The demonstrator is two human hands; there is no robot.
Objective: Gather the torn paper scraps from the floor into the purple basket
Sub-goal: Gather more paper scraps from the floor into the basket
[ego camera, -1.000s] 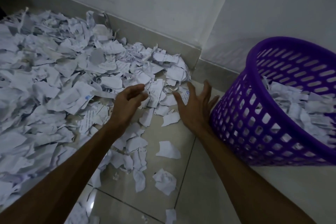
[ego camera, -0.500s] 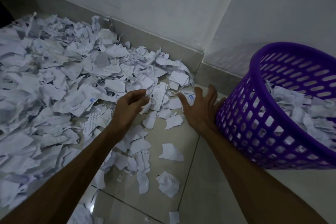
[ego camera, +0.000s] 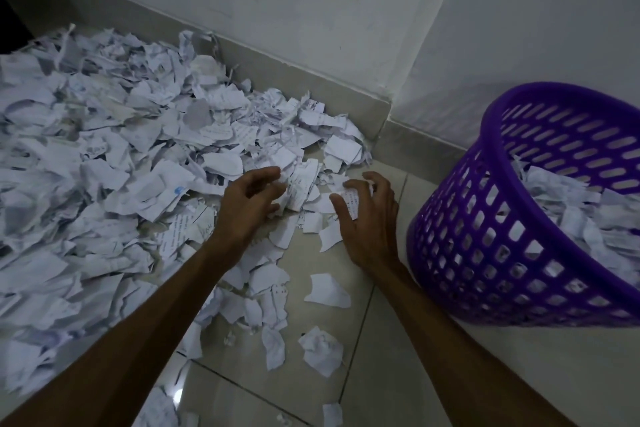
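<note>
A: Where are the torn paper scraps (ego camera: 104,184)?

B: Heaped thick over the tiled floor (ego camera: 377,340) on the left, reaching the skirting in the corner. Loose ones lie nearer, between the two forearms (one crumpled piece (ego camera: 320,350) sits apart on bare tile).

A: And the purple basket (ego camera: 485,253)?

B: On the right, tilted toward the pile, already holding scraps inside.

A: What are the hands doing?

B: Both are at the pile's near edge. The left hand (ego camera: 247,208) has its fingers curled over scraps; whether it grips any, I cannot tell. The right hand (ego camera: 369,218), just beside the basket, pinches a printed scrap (ego camera: 349,199) between thumb and curled fingers.
</note>
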